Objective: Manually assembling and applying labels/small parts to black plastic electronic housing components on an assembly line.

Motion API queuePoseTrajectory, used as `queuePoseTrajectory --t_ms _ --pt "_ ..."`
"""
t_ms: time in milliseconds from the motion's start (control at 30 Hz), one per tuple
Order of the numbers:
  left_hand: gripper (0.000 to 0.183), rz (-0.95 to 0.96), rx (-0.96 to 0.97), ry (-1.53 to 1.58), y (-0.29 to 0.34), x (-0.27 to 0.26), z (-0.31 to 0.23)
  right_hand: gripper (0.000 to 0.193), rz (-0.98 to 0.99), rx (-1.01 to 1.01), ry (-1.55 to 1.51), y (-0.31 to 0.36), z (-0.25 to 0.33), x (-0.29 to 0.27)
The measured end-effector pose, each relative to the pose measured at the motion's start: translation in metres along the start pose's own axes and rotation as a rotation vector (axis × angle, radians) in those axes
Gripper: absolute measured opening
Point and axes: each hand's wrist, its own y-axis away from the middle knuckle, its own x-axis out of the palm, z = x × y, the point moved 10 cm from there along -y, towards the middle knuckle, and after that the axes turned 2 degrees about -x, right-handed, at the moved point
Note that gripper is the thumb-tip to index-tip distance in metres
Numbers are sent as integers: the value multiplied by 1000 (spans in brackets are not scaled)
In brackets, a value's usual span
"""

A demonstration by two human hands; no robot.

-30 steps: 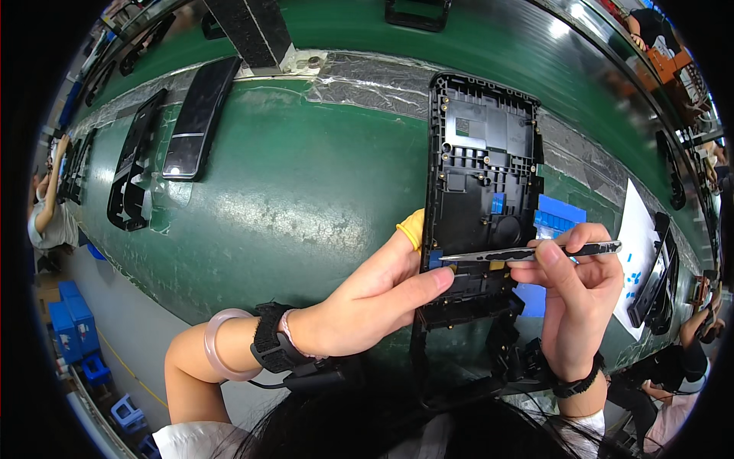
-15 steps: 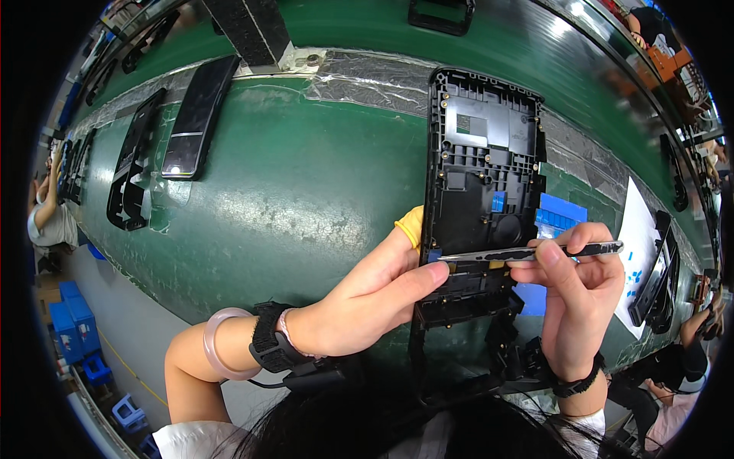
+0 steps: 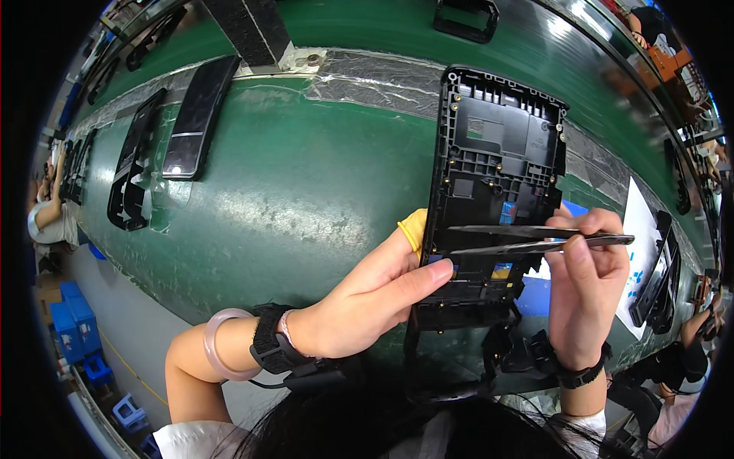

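My left hand (image 3: 382,294) is closed on the left edge of a black plastic device housing (image 3: 478,168), its thumb lying on the inner face. A yellow finger cot shows on one of its fingers. Ribs and brass inserts line the housing, and small blue and yellow pieces sit inside it. In my right hand (image 3: 589,268) is a pair of dark tweezers (image 3: 535,239). Their two arms stand apart over the housing with nothing between the tips. Below, another black frame part (image 3: 443,356) hangs near the housing's lower end, partly hidden by hair.
To the left on the green bench (image 3: 306,176) lie a dark-screened device (image 3: 200,118) and a black frame (image 3: 134,164). Beside my right hand are a white sheet (image 3: 633,260) with blue pieces and black housings (image 3: 657,268). A metal post (image 3: 248,30) stands behind; a conveyor carries another frame (image 3: 466,19).
The tweezers' arms have spread apart and their tips have lifted off the housing's left edge. The housing has tilted slightly to the right. The frame on the conveyor has moved right.
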Motion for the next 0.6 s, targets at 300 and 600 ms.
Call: queuePoseTrajectory --t_ms 300,600 --pt "34 -74 -282 -289 4 -12 14 23 -47 62 37 -1 0 -3" --pt "16 -103 -79 -525 0 -21 0 24 -35 45 126 0 6 -1"
